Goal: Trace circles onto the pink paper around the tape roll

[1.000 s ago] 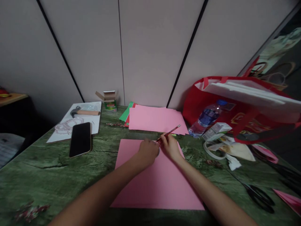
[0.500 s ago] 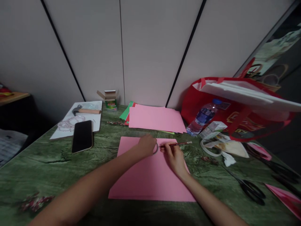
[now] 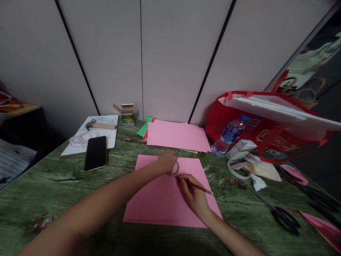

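A pink sheet of paper (image 3: 160,209) lies flat on the table in front of me. On its upper part my left hand (image 3: 166,161) presses down a round grey ring (image 3: 177,168), closed over it so that most of it is hidden; only the right edge shows. Close by, my right hand (image 3: 195,197) grips a dark red pencil (image 3: 198,186). The pencil's tip is at the ring's lower right edge, and its back end points right. The side of the right hand rests on the sheet.
Behind the sheet lies a stack of pink paper (image 3: 177,136). At left are a phone (image 3: 96,153), a hammer (image 3: 103,126) and a small open box (image 3: 128,119). At right stand a red bag (image 3: 223,106) and a water bottle (image 3: 230,137); scissors (image 3: 283,217) lie nearer me.
My right hand has moved down and slightly left with the pencil, whose tip went from the ring's right side to its lower edge. My left hand holds its place on the ring.
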The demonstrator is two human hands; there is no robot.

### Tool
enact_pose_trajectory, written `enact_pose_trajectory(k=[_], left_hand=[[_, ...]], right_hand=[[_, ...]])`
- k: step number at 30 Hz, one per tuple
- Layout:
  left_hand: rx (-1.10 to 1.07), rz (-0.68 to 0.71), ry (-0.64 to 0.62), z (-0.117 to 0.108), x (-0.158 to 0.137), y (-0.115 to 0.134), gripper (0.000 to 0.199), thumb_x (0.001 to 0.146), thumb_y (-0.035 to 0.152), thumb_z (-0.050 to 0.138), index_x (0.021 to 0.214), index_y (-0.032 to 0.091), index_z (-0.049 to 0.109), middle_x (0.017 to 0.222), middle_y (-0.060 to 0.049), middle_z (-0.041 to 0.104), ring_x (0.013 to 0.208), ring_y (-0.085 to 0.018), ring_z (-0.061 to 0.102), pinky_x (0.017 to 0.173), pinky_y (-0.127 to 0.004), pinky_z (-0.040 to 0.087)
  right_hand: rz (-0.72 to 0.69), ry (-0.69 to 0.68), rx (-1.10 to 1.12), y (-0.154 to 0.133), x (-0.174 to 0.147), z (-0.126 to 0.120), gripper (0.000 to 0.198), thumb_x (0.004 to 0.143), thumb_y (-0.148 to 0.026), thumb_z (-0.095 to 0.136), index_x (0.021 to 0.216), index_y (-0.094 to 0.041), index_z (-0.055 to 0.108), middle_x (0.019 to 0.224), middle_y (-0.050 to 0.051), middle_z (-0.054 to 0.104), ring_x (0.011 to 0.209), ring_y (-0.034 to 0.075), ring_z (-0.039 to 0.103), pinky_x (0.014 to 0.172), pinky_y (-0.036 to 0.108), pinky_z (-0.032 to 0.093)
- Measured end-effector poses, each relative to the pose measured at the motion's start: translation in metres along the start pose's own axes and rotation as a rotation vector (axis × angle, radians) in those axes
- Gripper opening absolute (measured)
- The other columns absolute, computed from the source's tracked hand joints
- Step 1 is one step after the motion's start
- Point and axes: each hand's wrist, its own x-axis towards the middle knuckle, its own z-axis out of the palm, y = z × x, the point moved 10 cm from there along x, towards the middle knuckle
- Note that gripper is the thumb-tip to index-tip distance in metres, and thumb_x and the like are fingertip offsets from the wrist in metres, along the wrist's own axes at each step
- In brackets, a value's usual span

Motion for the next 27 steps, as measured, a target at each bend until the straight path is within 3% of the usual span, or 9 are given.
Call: enact_pose_trajectory(k=[3,6,9,11,16,21,24,27], left_hand=[[0.007,0.006,-0.003,0.0,0.001,0.001,0.054,0.054,0.022,0.082,0.102,0.013,0.059,0.111,-0.014,0.056,0.107,-0.029,0.051,0.089,-0.036,0.045],[-0.003,0.023,-0.019,0.0,0.003,0.0,0.059,0.052,0.023,0.083,0.104,0.013,0.058,0.112,-0.013,0.055,0.106,-0.028,0.05,0.086,-0.034,0.046],[-0.012,0.031,-0.039,-0.001,0.004,-0.001,0.062,0.051,0.025,0.083,0.105,0.013,0.056,0.111,-0.013,0.054,0.105,-0.028,0.05,0.082,-0.033,0.048],[-0.014,0.031,-0.048,-0.003,0.005,-0.002,0.06,0.051,0.023,0.083,0.104,0.014,0.056,0.11,-0.013,0.054,0.105,-0.028,0.049,0.081,-0.033,0.048],[-0.012,0.021,-0.044,-0.004,0.008,-0.002,0.046,0.061,0.015,0.075,0.102,0.014,0.057,0.108,-0.012,0.055,0.105,-0.027,0.05,0.08,-0.033,0.048],[-0.024,0.003,-0.03,-0.004,0.008,-0.001,0.035,0.07,0.006,0.063,0.103,0.013,0.057,0.109,-0.013,0.055,0.106,-0.027,0.05,0.08,-0.034,0.049],[-0.043,-0.005,-0.037,-0.003,0.008,-0.001,0.041,0.064,0.008,0.07,0.103,0.013,0.057,0.111,-0.015,0.054,0.107,-0.029,0.05,0.081,-0.036,0.048],[-0.087,-0.001,-0.047,0.0,0.011,-0.003,0.059,0.048,0.01,0.081,0.102,0.012,0.057,0.113,-0.017,0.052,0.107,-0.033,0.049,0.081,-0.039,0.049]], right_hand=[[-0.143,-0.049,-0.05,-0.025,-0.003,0.008,0.017,0.091,-0.021,0.045,0.09,-0.019,0.061,0.087,0.007,0.06,0.08,0.016,0.06,0.068,0.027,0.051],[-0.313,-0.147,-0.127,-0.045,-0.008,0.023,0.021,0.092,-0.018,0.042,0.105,-0.018,0.058,0.089,0.008,0.058,0.077,0.015,0.06,0.065,0.024,0.051],[-0.495,-0.26,-0.342,-0.058,-0.014,0.047,0.028,0.093,-0.016,0.037,0.116,-0.015,0.054,0.09,0.011,0.061,0.078,0.018,0.062,0.061,0.027,0.052],[-0.561,-0.252,-0.503,-0.061,-0.013,0.058,0.029,0.093,-0.015,0.035,0.114,-0.012,0.055,0.088,0.012,0.063,0.08,0.022,0.062,0.059,0.03,0.053],[-0.58,-0.238,-0.732,-0.055,-0.004,0.084,0.027,0.09,-0.011,0.039,0.109,-0.008,0.058,0.087,0.017,0.066,0.097,0.03,0.061,0.058,0.034,0.055],[-0.544,-0.231,-0.786,-0.047,0.0,0.091,0.034,0.08,0.0,0.044,0.11,-0.007,0.057,0.101,0.021,0.066,0.104,0.031,0.059,0.064,0.035,0.056],[-0.583,-0.227,-0.781,-0.051,-0.005,0.087,0.035,0.075,0.003,0.044,0.106,-0.006,0.059,0.097,0.02,0.066,0.098,0.03,0.06,0.067,0.036,0.056],[-0.585,-0.264,-0.761,-0.052,-0.01,0.077,0.036,0.074,0.002,0.044,0.106,-0.006,0.058,0.085,0.015,0.067,0.08,0.025,0.062,0.061,0.033,0.054]])
